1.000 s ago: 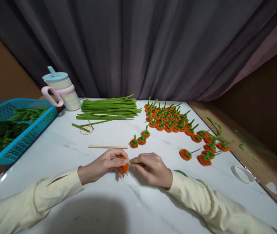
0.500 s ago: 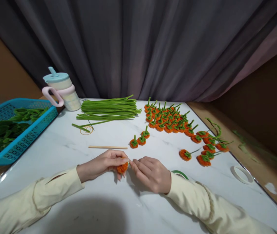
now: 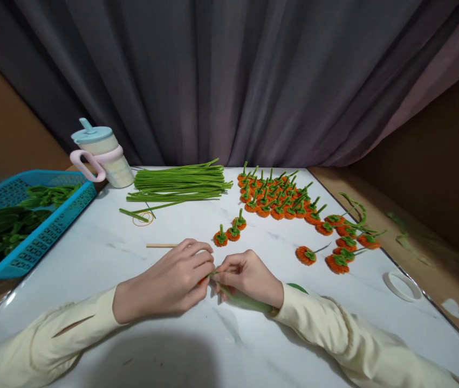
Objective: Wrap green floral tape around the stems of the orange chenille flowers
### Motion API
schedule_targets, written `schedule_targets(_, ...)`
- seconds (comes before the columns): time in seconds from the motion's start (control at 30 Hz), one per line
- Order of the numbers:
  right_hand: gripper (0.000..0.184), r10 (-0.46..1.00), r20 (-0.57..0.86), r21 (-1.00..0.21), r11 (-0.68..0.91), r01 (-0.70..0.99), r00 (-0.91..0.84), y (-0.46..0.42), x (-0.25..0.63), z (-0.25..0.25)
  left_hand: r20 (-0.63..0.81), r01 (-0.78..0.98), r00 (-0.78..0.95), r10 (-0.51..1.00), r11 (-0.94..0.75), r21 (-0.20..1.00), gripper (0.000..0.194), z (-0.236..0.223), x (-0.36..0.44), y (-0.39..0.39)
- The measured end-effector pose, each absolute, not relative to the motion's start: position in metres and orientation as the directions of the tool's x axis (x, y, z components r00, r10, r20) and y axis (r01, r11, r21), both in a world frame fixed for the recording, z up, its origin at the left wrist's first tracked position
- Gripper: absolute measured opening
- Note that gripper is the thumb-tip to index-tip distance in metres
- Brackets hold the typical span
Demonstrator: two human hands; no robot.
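Over the near middle of the table, my left hand [image 3: 168, 280] has its fingers closed round a small orange fuzzy persimmon [image 3: 204, 279], which is mostly hidden behind them. My right hand [image 3: 249, 277] touches the left fingertips, its thumb and forefinger pinched at the persimmon's green stem end. Under the right hand, a pale green strip of tape [image 3: 249, 302] stretches toward the sleeve. A green tape roll [image 3: 297, 288] peeks out beyond that sleeve, mostly covered. Beyond my hands lie a wooden stick [image 3: 158, 246], partly hidden by the left hand, and three finished-looking persimmons [image 3: 233, 233].
Many orange persimmons with green stems [image 3: 278, 199] crowd the back right. Green pipe cleaners [image 3: 180, 182] lie at the back, beside a handled tumbler [image 3: 111, 161]. A blue basket [image 3: 51, 231] of green leaves stands left. A white ring [image 3: 402, 285] lies at the right edge.
My left hand has turned over and now covers the persimmon and part of the stick. My right hand has shifted its pinch, and a green tape strip now shows beneath it.
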State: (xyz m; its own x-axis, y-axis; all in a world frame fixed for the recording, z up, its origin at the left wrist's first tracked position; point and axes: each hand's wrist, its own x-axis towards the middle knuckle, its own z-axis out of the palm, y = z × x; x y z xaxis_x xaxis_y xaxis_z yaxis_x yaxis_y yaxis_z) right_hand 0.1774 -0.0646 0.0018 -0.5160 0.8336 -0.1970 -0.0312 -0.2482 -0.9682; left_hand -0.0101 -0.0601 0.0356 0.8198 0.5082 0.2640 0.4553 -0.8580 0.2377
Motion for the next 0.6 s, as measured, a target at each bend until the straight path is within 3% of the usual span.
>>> schedule_targets(0.13, 0.023, 0.828, -0.191, -0.971, -0.237, -0.020, -0.528, -0.066, 0.178, 0.001, 0.187, 0.489, 0.823, 0.536, -0.837, 0.246, 0.013, 0.038, -0.005, -0.061)
schedule_targets(0.3, 0.020, 0.827, -0.153, -0.987, -0.157, 0.038, -0.541, -0.065, 0.180, 0.000, 0.025, 0.496, 0.829, 0.558, -0.757, 0.426, 0.009, 0.046, -0.006, -0.054)
schedule_targets(0.47, 0.014, 0.843, 0.051, -0.968, 0.174, 0.182, -0.536, -0.067, 0.183, -0.002, -0.083, 0.539, 0.797, 0.598, -0.643, 0.543, 0.008, 0.049, -0.006, -0.051)
schedule_targets(0.6, 0.016, 0.798, 0.281, -0.860, 0.456, 0.228, -0.533, -0.070, 0.183, -0.006, -0.295, 0.600, 0.723, 0.625, -0.355, 0.717, 0.010, 0.049, -0.008, -0.046)
